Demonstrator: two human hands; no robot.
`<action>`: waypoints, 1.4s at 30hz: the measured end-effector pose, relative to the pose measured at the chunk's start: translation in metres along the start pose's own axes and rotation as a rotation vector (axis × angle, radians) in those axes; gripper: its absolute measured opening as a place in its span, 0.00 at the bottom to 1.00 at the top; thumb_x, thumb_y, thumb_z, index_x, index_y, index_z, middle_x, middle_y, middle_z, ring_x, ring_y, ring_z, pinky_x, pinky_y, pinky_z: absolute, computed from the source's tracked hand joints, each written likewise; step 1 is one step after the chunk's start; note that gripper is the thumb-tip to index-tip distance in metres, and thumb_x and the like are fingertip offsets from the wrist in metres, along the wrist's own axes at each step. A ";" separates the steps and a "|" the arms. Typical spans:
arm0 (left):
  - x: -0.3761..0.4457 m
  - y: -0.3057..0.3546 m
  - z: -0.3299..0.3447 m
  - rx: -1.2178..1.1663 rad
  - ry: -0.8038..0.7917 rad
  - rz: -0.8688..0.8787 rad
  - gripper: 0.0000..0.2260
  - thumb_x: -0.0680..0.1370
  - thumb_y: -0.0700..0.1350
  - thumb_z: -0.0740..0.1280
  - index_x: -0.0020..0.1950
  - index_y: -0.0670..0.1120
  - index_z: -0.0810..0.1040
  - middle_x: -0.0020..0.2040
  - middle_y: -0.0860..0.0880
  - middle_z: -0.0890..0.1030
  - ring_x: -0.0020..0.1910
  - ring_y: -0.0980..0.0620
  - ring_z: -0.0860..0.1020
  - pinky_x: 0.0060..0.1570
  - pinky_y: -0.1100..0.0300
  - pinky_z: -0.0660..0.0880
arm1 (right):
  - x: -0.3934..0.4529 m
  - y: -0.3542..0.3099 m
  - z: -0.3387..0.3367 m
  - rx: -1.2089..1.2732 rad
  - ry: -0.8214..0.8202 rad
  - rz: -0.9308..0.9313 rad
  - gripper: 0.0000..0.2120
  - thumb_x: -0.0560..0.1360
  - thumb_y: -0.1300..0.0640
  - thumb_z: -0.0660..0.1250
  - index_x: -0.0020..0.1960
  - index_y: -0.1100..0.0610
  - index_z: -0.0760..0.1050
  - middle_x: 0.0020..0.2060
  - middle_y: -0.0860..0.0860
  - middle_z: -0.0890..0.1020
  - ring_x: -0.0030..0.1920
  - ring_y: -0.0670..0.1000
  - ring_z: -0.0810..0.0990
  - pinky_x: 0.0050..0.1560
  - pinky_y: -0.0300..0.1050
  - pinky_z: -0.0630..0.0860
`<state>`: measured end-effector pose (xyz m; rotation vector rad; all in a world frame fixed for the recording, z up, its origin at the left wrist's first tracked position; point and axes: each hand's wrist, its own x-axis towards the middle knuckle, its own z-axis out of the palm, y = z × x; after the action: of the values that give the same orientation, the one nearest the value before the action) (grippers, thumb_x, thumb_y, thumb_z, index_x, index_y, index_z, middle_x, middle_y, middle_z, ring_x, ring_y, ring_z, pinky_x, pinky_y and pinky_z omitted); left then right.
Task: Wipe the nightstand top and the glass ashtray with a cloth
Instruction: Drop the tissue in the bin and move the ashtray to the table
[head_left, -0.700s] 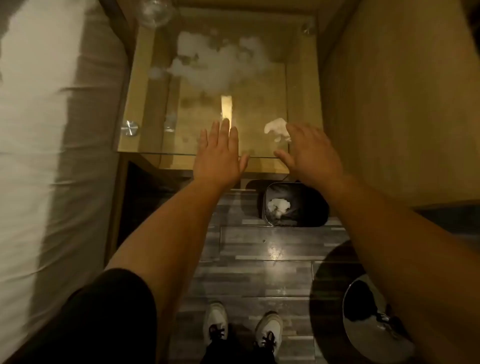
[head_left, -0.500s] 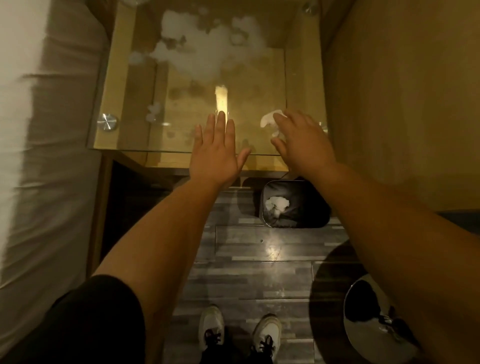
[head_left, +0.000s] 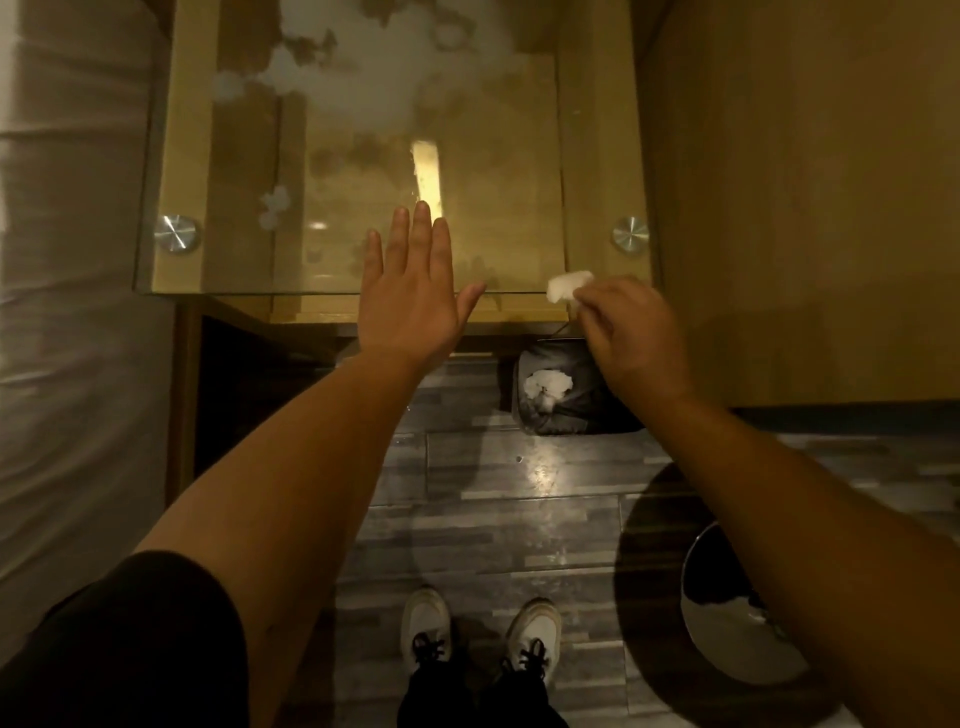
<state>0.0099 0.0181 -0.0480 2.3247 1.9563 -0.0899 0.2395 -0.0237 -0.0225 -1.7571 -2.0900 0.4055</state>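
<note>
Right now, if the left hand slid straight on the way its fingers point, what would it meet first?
Probably nothing solid soon: the left hand points toward the back across the glass nightstand top. Ahead lie only a bright reflection and cloudy white smears; the ashtray isn't in view. Height above the glass is unclear.

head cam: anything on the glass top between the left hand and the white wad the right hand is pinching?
Nothing. In the head view, the glass top between the left hand and the wad pinched by the right hand is bare, showing only reflections.
</note>
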 end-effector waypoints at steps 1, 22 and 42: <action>0.000 0.000 0.000 -0.002 0.000 -0.003 0.36 0.79 0.65 0.39 0.78 0.41 0.50 0.79 0.40 0.50 0.78 0.42 0.47 0.75 0.42 0.46 | -0.016 0.005 0.002 0.017 -0.006 0.047 0.08 0.77 0.60 0.66 0.54 0.61 0.80 0.49 0.57 0.82 0.50 0.55 0.77 0.51 0.41 0.69; 0.000 0.000 0.009 0.018 0.050 0.002 0.35 0.80 0.64 0.41 0.78 0.41 0.50 0.79 0.41 0.51 0.78 0.43 0.47 0.75 0.43 0.48 | -0.089 0.052 0.068 -0.034 -0.463 0.471 0.22 0.76 0.52 0.68 0.67 0.59 0.73 0.70 0.58 0.68 0.69 0.61 0.65 0.67 0.50 0.63; -0.001 0.001 -0.008 0.024 -0.110 0.028 0.37 0.79 0.65 0.38 0.78 0.41 0.44 0.79 0.40 0.43 0.78 0.42 0.41 0.75 0.41 0.44 | -0.100 0.025 0.029 -0.132 -0.304 0.324 0.25 0.74 0.47 0.69 0.66 0.59 0.73 0.66 0.59 0.74 0.67 0.61 0.69 0.66 0.57 0.67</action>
<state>0.0100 0.0179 -0.0400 2.3078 1.8808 -0.2343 0.2628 -0.1170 -0.0697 -2.2442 -2.0661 0.6758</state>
